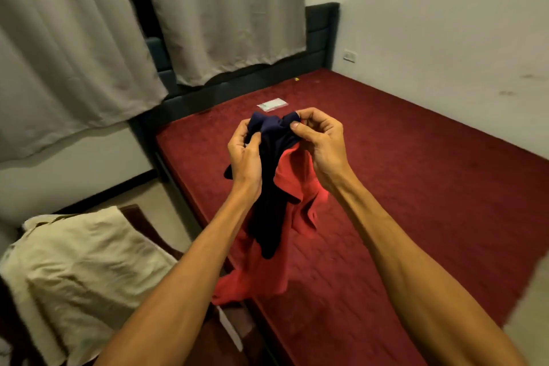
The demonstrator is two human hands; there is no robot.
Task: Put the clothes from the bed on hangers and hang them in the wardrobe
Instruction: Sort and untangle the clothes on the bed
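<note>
The left hand (245,154) has its fingers curled round a bunched fold of a navy garment (269,202), thumb pressed onto the cloth. The right hand (319,142), just beside it, pinches the garment's top edge between thumb and forefinger. The navy cloth hangs down between the two wrists. A red garment (261,273) hangs with it, its top tucked under the right palm and its lower end trailing toward the near edge of the bed (416,187). Both hands are raised over the bed's dark red cover. Just beyond the fingertips a small clear packet (272,104) lies on the cover, its print too small to read. Farther off stand a dark padded headboard (322,33) and grey curtains (231,15). Below the left forearm a cream cloth (80,261) lies crumpled over dark furniture.
</note>
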